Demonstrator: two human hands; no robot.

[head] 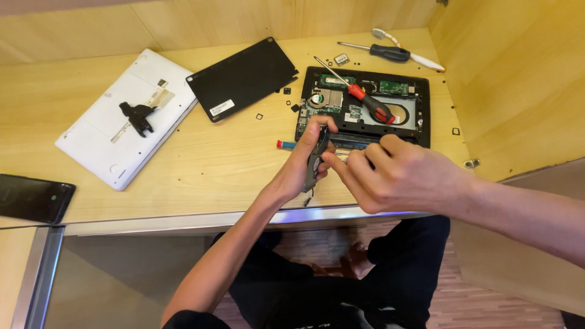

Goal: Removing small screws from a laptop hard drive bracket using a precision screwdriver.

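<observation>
Pale wooden desk [201,164] with wooden walls on three sides is where I work, and everything is spread flat so I can see each part. Largest, at far left, lies a white laptop [125,116] with a small black bracket [137,117] resting on it; beside it sits the black bottom cover [242,78], set aside to bare the opened laptop base [364,105]. A red-handled screwdriver [365,100] rests across that base, within easy reach; a black-handled screwdriver [384,53] lies further back. A dark phone [33,198] sits at the near left edge.

My left hand [304,161] is closed around a small dark part [315,161], possibly a fan, held up just in front of the base. Its long axis runs roughly upright, top tilted toward the base, thin edge facing me. My right hand [396,173] is curled narrow, fingertips [332,161] pinching at the part's edge while the left steadies it.
</observation>
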